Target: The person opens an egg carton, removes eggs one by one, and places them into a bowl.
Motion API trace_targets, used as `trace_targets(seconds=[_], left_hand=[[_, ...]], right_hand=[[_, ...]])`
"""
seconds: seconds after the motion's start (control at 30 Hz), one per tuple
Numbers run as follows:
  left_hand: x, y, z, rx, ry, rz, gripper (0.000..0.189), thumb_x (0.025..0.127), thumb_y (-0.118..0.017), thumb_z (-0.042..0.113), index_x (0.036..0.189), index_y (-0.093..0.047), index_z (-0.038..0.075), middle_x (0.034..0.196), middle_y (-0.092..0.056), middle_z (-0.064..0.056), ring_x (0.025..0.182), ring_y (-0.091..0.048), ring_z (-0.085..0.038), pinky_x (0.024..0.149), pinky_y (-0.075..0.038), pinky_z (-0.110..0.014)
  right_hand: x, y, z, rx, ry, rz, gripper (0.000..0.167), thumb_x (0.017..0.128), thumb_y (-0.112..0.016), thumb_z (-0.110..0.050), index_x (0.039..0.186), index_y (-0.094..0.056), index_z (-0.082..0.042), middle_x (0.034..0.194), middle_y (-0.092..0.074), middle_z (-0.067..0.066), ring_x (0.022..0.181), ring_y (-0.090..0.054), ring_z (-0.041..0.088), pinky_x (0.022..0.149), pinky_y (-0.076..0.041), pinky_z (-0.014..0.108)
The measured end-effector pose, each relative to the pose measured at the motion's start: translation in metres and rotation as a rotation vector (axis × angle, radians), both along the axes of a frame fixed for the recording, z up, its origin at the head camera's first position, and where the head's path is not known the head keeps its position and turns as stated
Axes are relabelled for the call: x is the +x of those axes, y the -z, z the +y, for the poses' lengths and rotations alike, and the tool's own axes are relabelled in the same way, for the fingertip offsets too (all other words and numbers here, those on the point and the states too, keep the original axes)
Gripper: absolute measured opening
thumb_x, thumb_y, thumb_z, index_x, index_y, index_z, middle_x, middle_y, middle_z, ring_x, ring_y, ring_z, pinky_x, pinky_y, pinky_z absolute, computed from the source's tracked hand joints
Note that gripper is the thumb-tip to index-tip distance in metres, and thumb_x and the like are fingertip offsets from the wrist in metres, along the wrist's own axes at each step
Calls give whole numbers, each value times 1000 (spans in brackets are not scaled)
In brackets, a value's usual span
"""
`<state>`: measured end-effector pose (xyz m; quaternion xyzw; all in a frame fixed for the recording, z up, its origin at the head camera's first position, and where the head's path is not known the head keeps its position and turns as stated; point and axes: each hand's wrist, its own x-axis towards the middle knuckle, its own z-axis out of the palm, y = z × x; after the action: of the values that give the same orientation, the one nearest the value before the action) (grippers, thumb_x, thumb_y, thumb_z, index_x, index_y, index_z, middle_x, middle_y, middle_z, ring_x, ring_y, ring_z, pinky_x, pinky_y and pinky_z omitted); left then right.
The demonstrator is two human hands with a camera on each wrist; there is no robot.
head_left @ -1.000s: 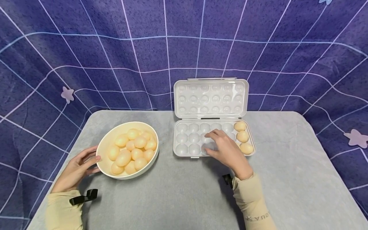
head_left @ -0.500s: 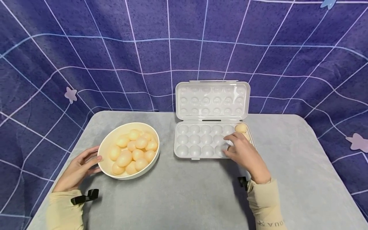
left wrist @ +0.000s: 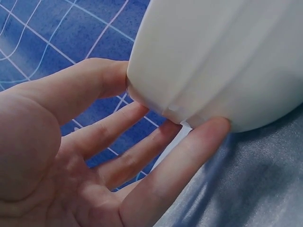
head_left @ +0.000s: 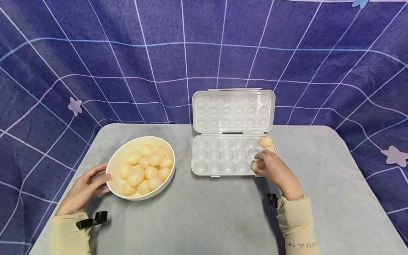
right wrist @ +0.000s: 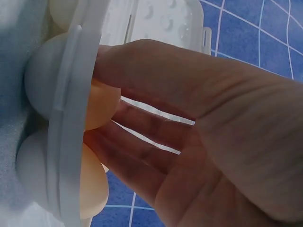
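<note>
A cream bowl (head_left: pixel 115 187) heaped with pale eggs (head_left: pixel 136 176) stands at the left. My left hand (head_left: pixel 83 187) holds its left side, the thumb at the rim and the fingers against the outer wall, as the left wrist view (left wrist: pixel 213 52) also shows. To the right lies a white egg tray (head_left: pixel 196 170) with its lid raised. In its front row, one cup in from the right end, my right hand (head_left: pixel 278 171) pinches an egg (right wrist: pixel 102 105) between thumb and fingers. Another egg (right wrist: pixel 93 184) sits in the cup beside it; more eggs (head_left: pixel 265 142) fill the right-end column, partly hidden by the hand.
The open lid (head_left: pixel 233 111) stands up behind the tray, close to a blue grid-patterned curtain (head_left: pixel 172 63). Grey tabletop (head_left: pixel 191 216) stretches in front of both containers, and more of it (head_left: pixel 322 166) lies to the right.
My right hand has moved right across the tray to the cups near the right end. An egg now shows between its thumb and fingers. My left hand stays on the bowl.
</note>
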<state>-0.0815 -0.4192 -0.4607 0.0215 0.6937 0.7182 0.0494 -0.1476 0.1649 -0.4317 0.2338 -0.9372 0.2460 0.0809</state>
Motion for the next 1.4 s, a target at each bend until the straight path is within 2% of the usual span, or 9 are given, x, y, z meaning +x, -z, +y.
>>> trace_targets(seconds=[0.07,0.17,0.27,0.43,0.6,0.83,1.1,1.4], left_hand=[[0,0,0,9,3,4,39,101,-50,-5,136,-50,12,122,-65,6,104,-67,-7,80,-63,-32],[0,0,0,18,3,9,39,101,-49,-6,135,-51,12,122,-65,6,104,-67,-8,80,-63,-32],[0,-1,1,18,4,11,39,101,-49,-6,136,-50,11,122,-65,6,105,-67,-8,80,-63,-32],[0,-2,2,20,5,14,39,100,-50,-6,136,-50,10,122,-65,6,105,-67,-8,80,-63,-32],[-1,-3,2,25,9,17,39,100,-50,-6,136,-51,10,122,-65,5,104,-67,-8,80,-63,-32],[-1,-2,2,35,17,23,39,100,-49,-6,136,-50,10,122,-65,4,104,-68,-9,80,-63,-32],[4,-2,-1,41,14,16,39,101,-49,-6,136,-51,11,122,-65,5,104,-68,-9,80,-63,-33],[0,-3,1,15,1,11,40,101,-51,-4,139,-47,7,122,-65,5,105,-68,-9,80,-63,-32]], right_hand=[[0,-1,0,-7,2,-1,9,75,-70,1,82,-66,-3,72,-53,1,69,-48,15,62,-46,34],[1,-1,-1,-7,9,-20,9,75,-70,1,79,-65,-6,70,-48,-1,68,-44,13,59,-41,31],[0,-1,-1,-1,16,-23,8,75,-71,0,80,-67,-5,71,-52,1,68,-47,15,60,-44,33],[-1,-1,1,-16,42,45,16,70,-75,0,85,-70,1,80,-62,9,75,-56,24,67,-50,41],[-2,-3,0,-40,50,83,19,68,-76,0,86,-71,1,83,-63,10,77,-56,26,69,-49,41],[0,-9,-6,-49,67,79,24,70,-77,-3,93,-71,3,92,-65,13,82,-60,28,72,-52,42],[1,-15,-21,-77,16,90,25,71,-76,0,96,-72,1,95,-67,11,86,-60,26,75,-54,42],[-4,-29,-48,-165,-34,142,24,70,-77,-2,93,-72,-2,94,-67,9,89,-62,25,80,-54,38]])
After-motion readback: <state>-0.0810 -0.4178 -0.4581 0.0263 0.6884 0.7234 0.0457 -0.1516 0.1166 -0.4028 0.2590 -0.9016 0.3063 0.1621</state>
